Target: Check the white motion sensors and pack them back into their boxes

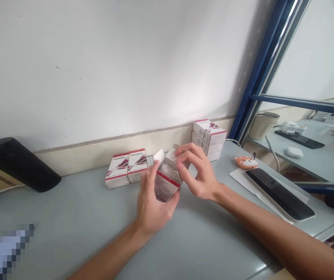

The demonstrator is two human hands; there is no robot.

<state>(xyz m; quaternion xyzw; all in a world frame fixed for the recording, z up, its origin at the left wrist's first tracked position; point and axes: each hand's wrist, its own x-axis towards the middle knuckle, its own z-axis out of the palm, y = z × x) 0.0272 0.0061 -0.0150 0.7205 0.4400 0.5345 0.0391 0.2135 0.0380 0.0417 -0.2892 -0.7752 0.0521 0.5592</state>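
My left hand (156, 208) is wrapped round a small white cardboard box (167, 186) with a red band and the lettering "DETECTOR". The box is tilted and its top is open, with a white side flap (159, 155) standing up near my left fingertips. Inside the opening, something whitish and translucent (168, 171) shows in part. My right hand (197, 169) is at the far right of the opening, its bent fingers closed on the white top flap (172, 156). Those fingers partly hide the flap.
Two similar boxes (127, 165) lie left of my hands; a stack of boxes (209, 138) stands by the wall. At right are an orange animal-faced case (246, 162) and a phone (280, 192) on paper. A black object (21, 163) leans in from the left. Blue-framed glass (303, 144) borders the table.
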